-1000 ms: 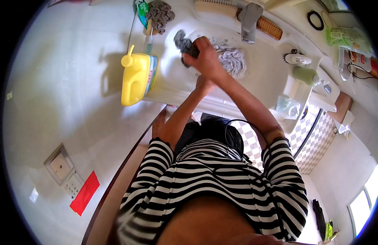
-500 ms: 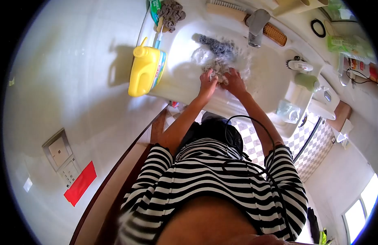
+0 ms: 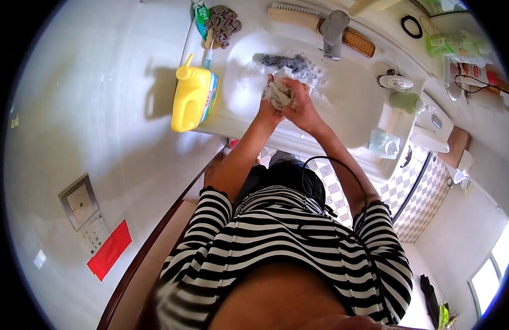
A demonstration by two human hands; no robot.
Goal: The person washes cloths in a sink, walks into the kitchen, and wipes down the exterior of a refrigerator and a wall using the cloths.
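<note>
Clasping pale cloth (image 3: 280, 96), hands (image 3: 302, 108) pressed together around it over sink (image 3: 356, 104), forearms (image 3: 343, 157) converging.

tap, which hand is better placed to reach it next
Probably the right hand: it is nearer the tap, which stands ahead and to the right. Both hold the pale cloth, so the left hand could hold it alone.

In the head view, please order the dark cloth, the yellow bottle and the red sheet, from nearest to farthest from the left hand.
1. Dark cloth, in the basin, just beyond the left hand.
2. Yellow bottle, left of the hand.
3. Red sheet, at the view's lower left.
</note>
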